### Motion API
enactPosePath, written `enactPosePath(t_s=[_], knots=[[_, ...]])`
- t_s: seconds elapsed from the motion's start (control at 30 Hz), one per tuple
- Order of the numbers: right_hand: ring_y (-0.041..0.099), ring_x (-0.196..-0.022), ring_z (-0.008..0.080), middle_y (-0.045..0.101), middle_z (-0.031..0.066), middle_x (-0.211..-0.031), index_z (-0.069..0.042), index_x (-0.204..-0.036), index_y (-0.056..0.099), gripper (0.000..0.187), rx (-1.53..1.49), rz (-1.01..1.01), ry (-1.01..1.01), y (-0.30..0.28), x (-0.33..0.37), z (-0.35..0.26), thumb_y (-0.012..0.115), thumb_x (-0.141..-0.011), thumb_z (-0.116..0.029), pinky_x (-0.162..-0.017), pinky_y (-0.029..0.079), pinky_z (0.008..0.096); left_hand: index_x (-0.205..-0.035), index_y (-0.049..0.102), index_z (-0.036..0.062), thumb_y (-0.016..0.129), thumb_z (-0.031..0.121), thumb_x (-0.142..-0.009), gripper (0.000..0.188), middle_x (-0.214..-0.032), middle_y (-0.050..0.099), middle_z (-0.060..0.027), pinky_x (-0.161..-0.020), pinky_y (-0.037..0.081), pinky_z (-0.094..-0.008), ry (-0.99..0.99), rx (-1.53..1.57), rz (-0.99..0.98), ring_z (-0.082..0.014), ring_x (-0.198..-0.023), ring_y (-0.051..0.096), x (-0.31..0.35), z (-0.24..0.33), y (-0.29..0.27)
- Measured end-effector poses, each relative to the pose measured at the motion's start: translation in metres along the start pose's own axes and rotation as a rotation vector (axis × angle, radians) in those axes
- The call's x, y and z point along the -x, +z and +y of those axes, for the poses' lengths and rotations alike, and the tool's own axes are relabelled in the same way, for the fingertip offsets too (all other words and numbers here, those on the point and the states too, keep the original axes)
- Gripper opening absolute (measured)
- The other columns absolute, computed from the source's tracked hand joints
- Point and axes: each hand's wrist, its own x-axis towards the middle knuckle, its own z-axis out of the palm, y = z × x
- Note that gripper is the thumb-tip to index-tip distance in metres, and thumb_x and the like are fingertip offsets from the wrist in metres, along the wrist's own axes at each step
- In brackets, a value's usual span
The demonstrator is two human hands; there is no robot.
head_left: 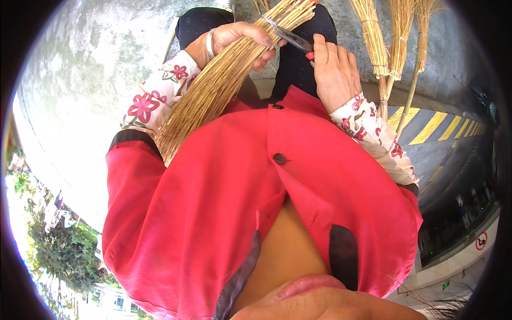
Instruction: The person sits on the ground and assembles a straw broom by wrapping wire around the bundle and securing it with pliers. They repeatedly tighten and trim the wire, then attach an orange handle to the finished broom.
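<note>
Straw bundle (213, 88) slanted over the lap, loose ends against the red jacket (229, 154); left hand (234, 42) wrapped round it near the wire tie (271, 23). Right hand (337, 69), apart from the left, closed on red-handled pliers (292, 39), tips at the wire, bite unclear. Three straw brooms (401, 34) to the right, near yellow-and-dark floor stripes (428, 128).

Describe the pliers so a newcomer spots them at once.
Start at the red jacket and go up to the straw bundle in the left hand. The pliers reach from the right hand to that bundle's tie: grey metal with a red handle, unlike the tan straw bundle.
</note>
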Motion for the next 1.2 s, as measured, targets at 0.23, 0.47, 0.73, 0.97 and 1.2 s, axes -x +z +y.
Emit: enactPosePath(t_s=[0.23,0.47,0.73,0.97,1.2], knots=[[0.06,-0.087,0.0297,0.058,0.0129,-0.095,0.004,-0.129,0.049,0.046,0.067,-0.126,0.079,-0.001,0.0,-0.004,0.058,-0.086,-0.007,-0.077,0.047,0.04,-0.109,0.057,0.0061,0.067,0.013,-0.087,0.025,-0.08,0.066,-0.0077,-0.061,0.053,-0.0312,0.038,0.02,0.052,-0.0205,-0.065,0.064,-0.007,-0.002,0.002],[0.056,-0.094,0.0343,0.058,0.0134,-0.1,-0.001,-0.13,0.049,0.051,-0.17,0.062,0.238,0.016,0.006,-0.016,0.066,-0.082,-0.006,-0.082,0.042,0.0457,-0.107,0.058,0.0056,0.067,0.016,-0.088,0.023,-0.082,0.066,-0.008,-0.064,0.053,-0.031,0.098,0.051,-0.012,-0.0208,-0.068,0.064,-0.014,-0.008,-0.002],[0.055,-0.109,0.0421,0.06,0.0222,-0.117,0.0,-0.134,0.051,0.058,-0.394,-0.052,0.414,0.031,0.0,-0.027,0.071,-0.079,-0.003,-0.09,0.044,0.0522,-0.109,0.063,0.002,0.068,0.02,-0.09,0.026,-0.097,0.07,-0.0164,-0.083,0.057,-0.0474,0.083,0.233,-0.028,-0.0281,-0.085,0.069,-0.038,-0.016,-0.042],[0.054,-0.108,0.0376,0.054,0.017,-0.121,-0.002,-0.141,0.039,0.062,0.052,-0.052,0.179,0.024,0.0,0.007,0.067,-0.087,-0.01,-0.088,0.044,0.0474,-0.101,0.064,0.0014,0.071,0.015,-0.086,0.021,-0.094,0.07,-0.0169,-0.08,0.058,-0.052,0.041,0.064,-0.045,-0.0292,-0.082,0.071,-0.066,-0.007,-0.039],[0.062,-0.088,0.0451,0.063,0.024,-0.098,-0.001,-0.117,0.055,0.031,-0.262,-0.072,0.116,0.022,-0.002,0.017,0.062,-0.093,-0.018,-0.073,0.05,0.051,-0.101,0.065,0.0074,0.07,0.02,-0.089,0.018,-0.093,0.069,-0.0113,-0.078,0.058,-0.0455,-0.017,0.149,-0.059,-0.0245,-0.079,0.068,-0.054,-0.012,-0.03]])
